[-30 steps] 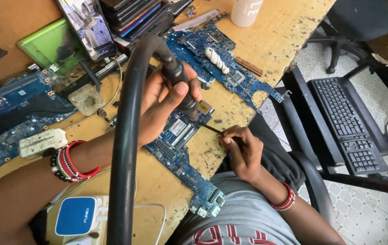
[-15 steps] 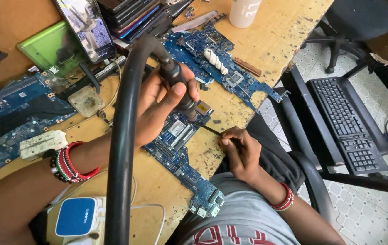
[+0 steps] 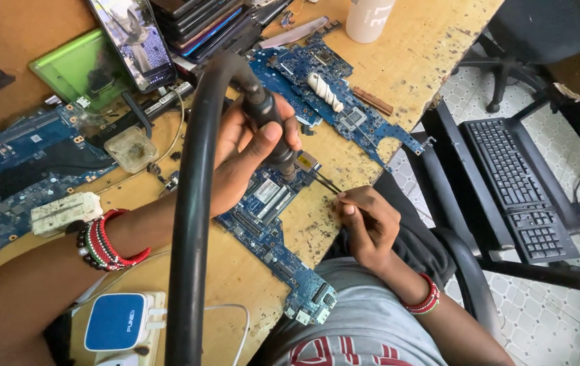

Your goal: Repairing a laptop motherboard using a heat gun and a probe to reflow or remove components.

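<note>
Two hands work over one blue circuit board lying on the wooden worktop. The left hand is closed around the black handle of a hot-air tool, nozzle down on the board, its thick black hose running toward 6 o'clock. The right hand, at 4 o'clock from the nozzle, pinches one pair of tweezers whose tips reach the small chip beside the nozzle. Each wrist carries beaded bracelets. Two further blue boards are visible: a second board at 1 o'clock and a third board at 9 o'clock. One phone with a lit screen leans at 11 o'clock, one white bottle stands at 1 o'clock, and one blue-and-white charger lies at 7 o'clock. One black keyboard rests off the worktop at 3 o'clock.
</note>
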